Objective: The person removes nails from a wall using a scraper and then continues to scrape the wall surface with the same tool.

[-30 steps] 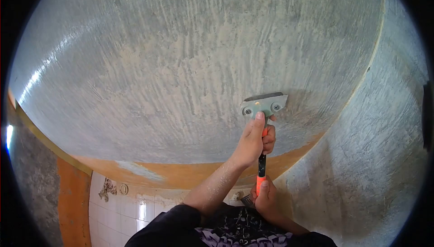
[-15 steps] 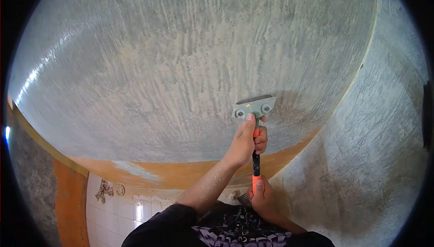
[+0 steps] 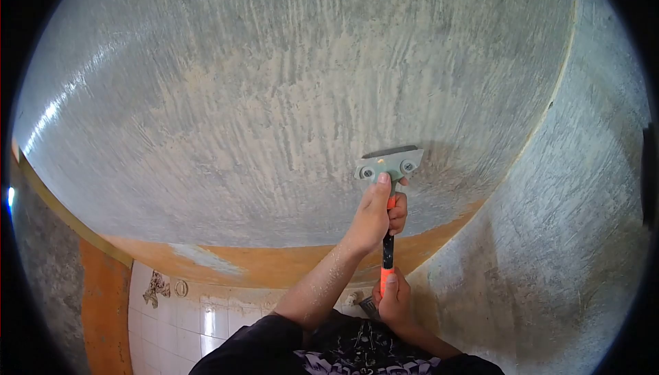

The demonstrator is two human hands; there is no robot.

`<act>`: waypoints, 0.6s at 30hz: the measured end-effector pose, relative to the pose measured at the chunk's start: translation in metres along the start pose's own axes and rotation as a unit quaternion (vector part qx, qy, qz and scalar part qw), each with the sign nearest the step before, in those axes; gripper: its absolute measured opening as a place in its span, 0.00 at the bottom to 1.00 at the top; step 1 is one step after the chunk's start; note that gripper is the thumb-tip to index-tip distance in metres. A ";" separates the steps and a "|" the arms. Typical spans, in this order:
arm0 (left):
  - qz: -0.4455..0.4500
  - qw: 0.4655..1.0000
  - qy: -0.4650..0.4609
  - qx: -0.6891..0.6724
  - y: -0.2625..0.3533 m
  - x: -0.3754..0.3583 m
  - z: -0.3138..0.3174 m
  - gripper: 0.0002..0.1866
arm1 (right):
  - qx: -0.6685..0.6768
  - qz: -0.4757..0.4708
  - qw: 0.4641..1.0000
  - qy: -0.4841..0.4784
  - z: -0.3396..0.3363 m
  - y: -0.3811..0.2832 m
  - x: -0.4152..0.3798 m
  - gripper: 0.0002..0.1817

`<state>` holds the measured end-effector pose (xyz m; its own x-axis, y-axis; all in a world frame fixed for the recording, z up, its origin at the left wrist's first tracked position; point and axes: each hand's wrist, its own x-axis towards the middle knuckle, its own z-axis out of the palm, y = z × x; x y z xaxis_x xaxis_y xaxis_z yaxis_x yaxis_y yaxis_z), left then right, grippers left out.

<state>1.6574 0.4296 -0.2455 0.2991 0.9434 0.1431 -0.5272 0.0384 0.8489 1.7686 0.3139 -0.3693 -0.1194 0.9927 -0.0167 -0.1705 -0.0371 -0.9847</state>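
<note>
A scraper (image 3: 390,164) with a wide blade, two screws and an orange-and-black handle is upright against the grey wall (image 3: 274,128), its blade edge at the wall surface. High on the handle, just below the blade, my left hand (image 3: 376,213) is closed, with the thumb pressed on the green blade head. Lower down, my right hand (image 3: 393,298) wraps round the orange end of the handle. Pale dust specks cover my left forearm. The grey wall is streaked with vertical scrape marks, and the blade throws a shadow to its right.
An orange band (image 3: 274,263) of paint runs along the wall's foot. A second grey wall (image 3: 535,265) meets it at a corner on the right. White floor tiles (image 3: 165,334) lie below, with a crumpled cloth (image 3: 156,288) and a small ring (image 3: 180,288) on them.
The scraper blade has shifted slightly to the right and a touch downward in view. Both hands keep their hold on it.
</note>
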 end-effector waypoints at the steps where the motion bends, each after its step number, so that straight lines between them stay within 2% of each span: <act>1: 0.000 1.000 -0.004 0.001 0.002 0.001 0.000 0.26 | 0.007 0.006 1.000 0.002 0.004 -0.006 0.000 0.22; 5: -0.003 1.000 -0.001 0.000 -0.004 -0.004 -0.004 0.26 | -0.010 0.000 1.000 -0.001 -0.002 0.005 -0.003 0.21; 8: -0.029 0.999 0.032 -0.001 -0.033 -0.007 -0.015 0.26 | -0.013 0.010 1.000 -0.010 -0.013 0.030 -0.007 0.20; 11: -0.048 0.999 0.003 -0.018 -0.032 -0.006 -0.018 0.26 | 0.012 0.031 0.999 -0.007 -0.010 0.028 -0.009 0.20; 18: -0.007 0.999 -0.037 -0.003 0.001 0.004 -0.001 0.26 | 0.014 -0.001 1.000 0.002 -0.004 0.006 0.006 0.20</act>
<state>1.6569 0.4339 -0.2445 0.3647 0.9156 0.1691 -0.5269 0.0532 0.8483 1.7712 0.3201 -0.3764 -0.1146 0.9933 -0.0148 -0.1972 -0.0374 -0.9797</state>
